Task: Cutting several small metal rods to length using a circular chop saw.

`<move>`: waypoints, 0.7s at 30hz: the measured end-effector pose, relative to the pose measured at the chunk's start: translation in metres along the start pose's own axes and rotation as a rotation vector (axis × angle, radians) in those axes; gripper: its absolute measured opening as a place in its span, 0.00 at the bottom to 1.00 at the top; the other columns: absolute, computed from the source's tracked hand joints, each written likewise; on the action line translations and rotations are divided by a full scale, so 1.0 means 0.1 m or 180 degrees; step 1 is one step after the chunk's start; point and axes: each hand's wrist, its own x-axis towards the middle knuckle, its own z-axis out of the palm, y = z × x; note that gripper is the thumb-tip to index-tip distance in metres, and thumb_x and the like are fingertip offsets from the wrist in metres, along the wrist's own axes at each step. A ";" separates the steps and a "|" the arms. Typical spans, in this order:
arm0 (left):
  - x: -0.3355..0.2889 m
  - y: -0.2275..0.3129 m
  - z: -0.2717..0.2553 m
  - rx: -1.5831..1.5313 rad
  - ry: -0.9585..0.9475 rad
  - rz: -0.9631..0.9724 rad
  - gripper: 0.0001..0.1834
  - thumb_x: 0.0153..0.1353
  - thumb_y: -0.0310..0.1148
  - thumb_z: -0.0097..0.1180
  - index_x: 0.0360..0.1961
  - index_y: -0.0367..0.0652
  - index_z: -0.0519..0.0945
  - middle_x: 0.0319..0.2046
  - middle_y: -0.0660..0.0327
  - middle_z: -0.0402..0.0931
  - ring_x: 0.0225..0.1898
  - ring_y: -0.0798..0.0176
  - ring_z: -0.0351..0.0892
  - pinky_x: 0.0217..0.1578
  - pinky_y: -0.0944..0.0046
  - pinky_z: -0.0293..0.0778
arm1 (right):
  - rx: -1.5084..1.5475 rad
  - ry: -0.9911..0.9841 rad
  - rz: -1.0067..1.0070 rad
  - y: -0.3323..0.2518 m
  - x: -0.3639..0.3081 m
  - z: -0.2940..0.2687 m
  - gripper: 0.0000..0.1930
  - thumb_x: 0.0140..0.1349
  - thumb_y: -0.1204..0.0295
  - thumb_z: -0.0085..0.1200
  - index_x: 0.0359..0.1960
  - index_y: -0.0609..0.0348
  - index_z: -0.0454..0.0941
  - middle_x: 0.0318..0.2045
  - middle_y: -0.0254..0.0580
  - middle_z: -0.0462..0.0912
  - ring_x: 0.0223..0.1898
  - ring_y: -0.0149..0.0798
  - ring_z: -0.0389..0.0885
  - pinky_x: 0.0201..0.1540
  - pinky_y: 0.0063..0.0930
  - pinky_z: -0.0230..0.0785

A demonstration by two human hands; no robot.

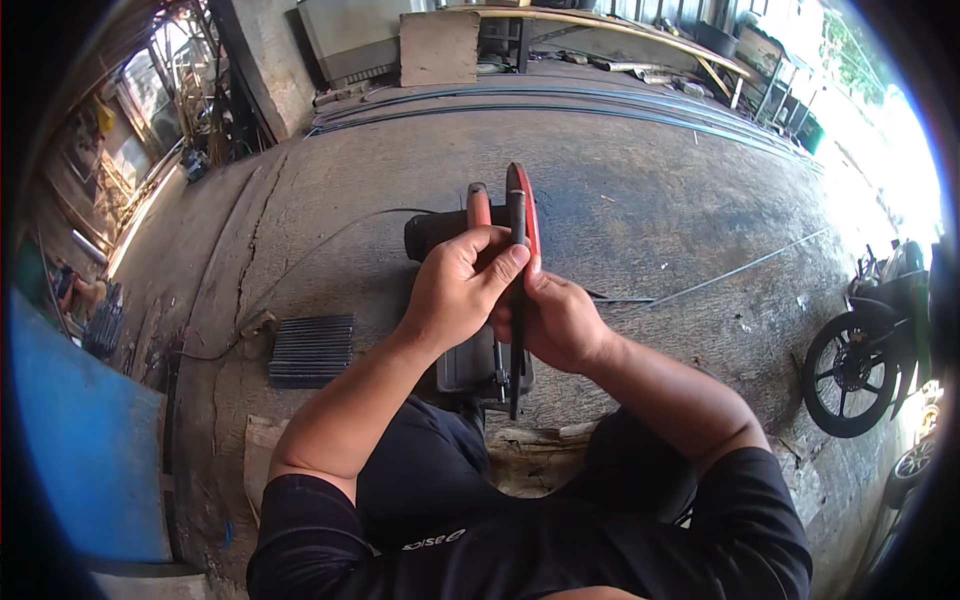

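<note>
A cut-off saw with a dark motor body (428,236) and a red handle (480,205) stands on the floor before me. Its red, dark-edged blade guard (530,205) is upright and seen nearly edge-on. A long dark strip (517,335) runs down from the guard; whether it is the disc or a bar, I cannot tell. My left hand (462,280) is closed, its thumb pressed across the strip. On the other side my right hand (560,318) is closed with its thumb against the guard's red side. Most fingertips are hidden. The saw's base (460,365) lies below.
A stack of dark cut metal bars (311,351) lies left of the saw, near a cable (300,258). Long metal bars (570,95) stretch across the far floor. A thin rod (740,268) and a motorcycle wheel (848,374) are at right, a blue panel (85,430) at left.
</note>
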 end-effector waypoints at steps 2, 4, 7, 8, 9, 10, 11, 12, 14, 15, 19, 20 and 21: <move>-0.06 0.05 -0.06 0.0080 0.0178 -0.0084 0.13 0.66 0.36 0.57 0.42 0.35 0.79 0.33 0.64 0.81 0.37 0.74 0.78 0.40 0.72 0.73 | -0.0171 -0.0334 -0.0213 0.10 -0.04 0.06 0.23 0.72 0.51 0.39 0.45 0.61 0.70 0.36 0.40 0.76 0.40 0.36 0.75 0.44 0.33 0.69; -0.05 0.04 -0.10 0.0030 0.0294 -0.0110 0.12 0.65 0.36 0.59 0.40 0.35 0.79 0.32 0.64 0.81 0.35 0.74 0.78 0.39 0.73 0.73 | -0.0668 -0.0273 -0.0260 0.22 -0.10 0.00 0.20 0.72 0.54 0.42 0.46 0.61 0.70 0.37 0.39 0.77 0.42 0.34 0.76 0.46 0.32 0.69; 0.00 0.02 -0.17 0.0308 0.0456 0.0243 0.11 0.64 0.35 0.59 0.37 0.36 0.79 0.31 0.63 0.82 0.35 0.73 0.79 0.39 0.72 0.73 | -0.1404 -0.0198 -0.0246 0.19 -0.13 -0.06 0.17 0.71 0.60 0.46 0.49 0.63 0.71 0.39 0.40 0.79 0.44 0.35 0.78 0.51 0.33 0.69; 0.00 0.02 -0.18 0.0279 0.0478 0.0244 0.11 0.64 0.35 0.59 0.36 0.36 0.78 0.31 0.62 0.82 0.35 0.73 0.79 0.39 0.72 0.74 | -0.1650 -0.0179 -0.0167 0.19 -0.14 -0.04 0.17 0.70 0.63 0.48 0.51 0.64 0.71 0.40 0.41 0.80 0.45 0.37 0.79 0.53 0.34 0.70; -0.01 0.02 -0.19 0.0250 0.0498 0.0245 0.11 0.64 0.34 0.59 0.36 0.36 0.78 0.31 0.61 0.82 0.35 0.72 0.80 0.39 0.71 0.74 | -0.1535 -0.0126 -0.0163 0.19 -0.14 0.00 0.15 0.70 0.65 0.48 0.48 0.65 0.73 0.37 0.41 0.81 0.43 0.36 0.81 0.51 0.32 0.72; -0.01 0.01 -0.20 0.0255 0.0504 0.0236 0.11 0.64 0.34 0.59 0.36 0.36 0.78 0.31 0.61 0.82 0.35 0.72 0.80 0.39 0.71 0.74 | -0.1528 -0.0133 -0.0155 0.18 -0.16 0.01 0.15 0.70 0.65 0.48 0.48 0.65 0.73 0.37 0.41 0.81 0.43 0.36 0.81 0.51 0.32 0.72; 0.00 0.01 -0.20 0.0186 0.0455 0.0253 0.10 0.64 0.34 0.59 0.36 0.36 0.78 0.31 0.61 0.82 0.35 0.71 0.80 0.40 0.71 0.74 | -0.1515 -0.0185 -0.0061 0.16 -0.18 0.02 0.15 0.70 0.65 0.49 0.48 0.65 0.73 0.36 0.42 0.81 0.42 0.36 0.81 0.50 0.32 0.73; 0.00 0.02 -0.20 0.0116 0.0404 0.0269 0.10 0.64 0.34 0.59 0.36 0.36 0.77 0.31 0.60 0.82 0.35 0.70 0.81 0.40 0.70 0.75 | -0.1502 -0.0235 0.0033 0.14 -0.19 0.04 0.15 0.69 0.65 0.49 0.48 0.65 0.73 0.36 0.42 0.81 0.41 0.36 0.81 0.50 0.33 0.73; -0.01 0.03 -0.21 0.0136 0.0383 0.0244 0.10 0.64 0.33 0.59 0.37 0.36 0.77 0.32 0.60 0.82 0.36 0.70 0.81 0.41 0.70 0.75 | -0.1507 -0.0270 0.0066 0.10 -0.21 0.07 0.14 0.69 0.66 0.50 0.48 0.65 0.73 0.35 0.42 0.81 0.41 0.36 0.81 0.49 0.33 0.73; -0.02 0.04 -0.21 0.0150 0.0359 0.0227 0.10 0.65 0.33 0.58 0.37 0.36 0.77 0.33 0.60 0.82 0.36 0.69 0.81 0.41 0.70 0.75 | -0.1520 -0.0299 0.0094 0.09 -0.22 0.08 0.14 0.69 0.66 0.51 0.47 0.65 0.74 0.35 0.42 0.81 0.40 0.36 0.82 0.48 0.33 0.74; -0.05 0.08 -0.20 0.0043 0.0348 0.0264 0.10 0.65 0.33 0.58 0.38 0.36 0.77 0.34 0.60 0.82 0.37 0.70 0.80 0.42 0.70 0.74 | -0.1561 -0.0315 -0.0008 0.08 -0.22 0.09 0.12 0.67 0.67 0.53 0.45 0.64 0.74 0.34 0.41 0.81 0.38 0.36 0.82 0.46 0.32 0.74; -0.06 0.08 -0.20 -0.0053 0.0329 0.0273 0.10 0.65 0.33 0.57 0.39 0.35 0.78 0.34 0.60 0.81 0.37 0.71 0.79 0.42 0.71 0.74 | -0.1505 -0.0329 -0.0049 0.09 -0.22 0.08 0.11 0.66 0.68 0.55 0.44 0.63 0.74 0.33 0.41 0.81 0.38 0.36 0.82 0.45 0.31 0.74; -0.06 0.09 -0.20 -0.0149 0.0309 0.0283 0.10 0.65 0.33 0.57 0.40 0.35 0.78 0.35 0.60 0.81 0.37 0.71 0.78 0.42 0.71 0.74 | -0.1450 -0.0344 -0.0091 0.09 -0.22 0.08 0.11 0.65 0.69 0.56 0.42 0.63 0.74 0.33 0.40 0.81 0.37 0.35 0.82 0.44 0.31 0.74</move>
